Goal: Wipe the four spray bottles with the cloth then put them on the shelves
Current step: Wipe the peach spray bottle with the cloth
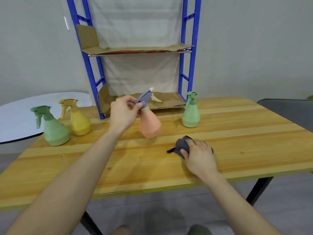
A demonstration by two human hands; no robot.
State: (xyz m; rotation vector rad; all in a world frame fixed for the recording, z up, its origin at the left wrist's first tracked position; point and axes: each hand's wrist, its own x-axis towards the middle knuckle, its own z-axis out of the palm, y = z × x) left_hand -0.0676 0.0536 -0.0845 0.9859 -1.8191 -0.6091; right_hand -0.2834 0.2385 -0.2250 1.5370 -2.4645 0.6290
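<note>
Head view: 3 bottles (pixel 79 119) beside shelf (pixel 138 50).

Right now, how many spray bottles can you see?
4: a green one and a yellow one at the table's left, a pink one in the left hand, another green one near the shelf.

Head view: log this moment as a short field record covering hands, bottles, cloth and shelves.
left hand: grips the pink bottle by its grey sprayer, lifted and tilted
right hand: on the grey cloth, lying on the table
bottles standing: green bottle and yellow bottle at left, small green bottle at right
shelves: cardboard-lined, no bottles
</note>
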